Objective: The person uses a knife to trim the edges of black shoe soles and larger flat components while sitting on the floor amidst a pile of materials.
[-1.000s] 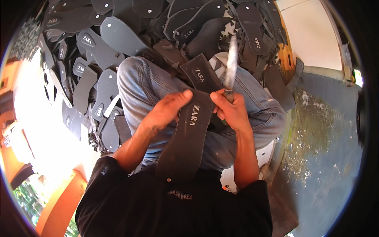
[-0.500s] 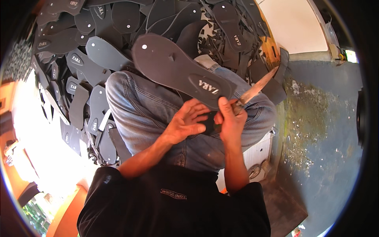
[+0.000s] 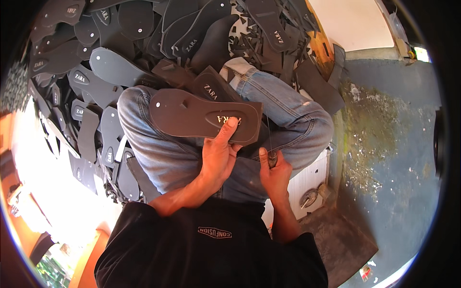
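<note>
A dark sandal sole [image 3: 177,120] lies across my lap, its rounded toe end to the left and its squared heel end to the right. My left hand [image 3: 216,163] grips it near the heel, with the thumb pressed on the oval printed patch. In my right hand [image 3: 277,180] is a knife [image 3: 272,159], held by its handle with the blade pointing away from me. The blade shows only as a thin line beside the heel edge, apart from the sole as far as I can see. Another dark sole piece [image 3: 207,82] rests just beyond, partly covered.
Many black soles [image 3: 115,67] are heaped to the left and far side. Dark offcuts [image 3: 261,60] lie scattered beyond my right leg [image 3: 288,105]. At the right are a blue-grey floor [image 3: 408,158] and a brown board [image 3: 341,245]. A round metal object [image 3: 309,197] sits near my right elbow.
My left hand, open before, now grips the sole. The sole has come nearer and turned more level. My right hand has let go of the sole's heel and lowered, keeping the knife.
</note>
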Motion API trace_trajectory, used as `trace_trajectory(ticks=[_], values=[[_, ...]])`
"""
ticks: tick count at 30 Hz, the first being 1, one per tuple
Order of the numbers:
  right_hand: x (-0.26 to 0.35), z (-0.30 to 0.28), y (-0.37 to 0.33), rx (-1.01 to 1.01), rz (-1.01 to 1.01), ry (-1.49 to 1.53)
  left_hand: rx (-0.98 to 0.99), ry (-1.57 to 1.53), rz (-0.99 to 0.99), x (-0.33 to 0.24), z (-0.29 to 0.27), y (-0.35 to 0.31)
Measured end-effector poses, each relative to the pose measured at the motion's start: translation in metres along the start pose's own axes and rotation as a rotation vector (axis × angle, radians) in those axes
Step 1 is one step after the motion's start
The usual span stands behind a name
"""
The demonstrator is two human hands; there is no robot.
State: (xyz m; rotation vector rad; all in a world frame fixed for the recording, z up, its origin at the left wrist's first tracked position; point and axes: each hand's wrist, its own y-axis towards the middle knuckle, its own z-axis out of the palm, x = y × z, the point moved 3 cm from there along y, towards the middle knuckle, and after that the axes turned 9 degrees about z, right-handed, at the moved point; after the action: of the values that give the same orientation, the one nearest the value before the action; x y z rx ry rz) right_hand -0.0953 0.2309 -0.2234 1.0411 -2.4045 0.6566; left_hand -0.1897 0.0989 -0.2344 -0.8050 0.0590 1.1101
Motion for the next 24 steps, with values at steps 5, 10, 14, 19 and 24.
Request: trace_trajectory(ticks=[5,10,14,19,24], values=[[-0.001,-0.001,-0.003,0.071,0.044,-0.030,0.027,0.013,-0.010,-0.002,0.004,-0.004],[-0.003,0.001,-0.001,0.174,-0.002,-0.087,0.053,0.096,0.042,-0.008,-0.013,-0.006],[0.020,0.000,0.022,0.320,-0.023,-0.064,0.050,0.131,0.063,-0.012,-0.028,-0.005],[0.047,0.014,0.054,0.304,-0.246,-0.032,0.028,0.161,0.028,-0.013,-0.025,-0.013],[0.044,0.026,0.059,0.263,-0.042,0.255,0.097,0.168,0.011,-0.014,-0.024,-0.009]])
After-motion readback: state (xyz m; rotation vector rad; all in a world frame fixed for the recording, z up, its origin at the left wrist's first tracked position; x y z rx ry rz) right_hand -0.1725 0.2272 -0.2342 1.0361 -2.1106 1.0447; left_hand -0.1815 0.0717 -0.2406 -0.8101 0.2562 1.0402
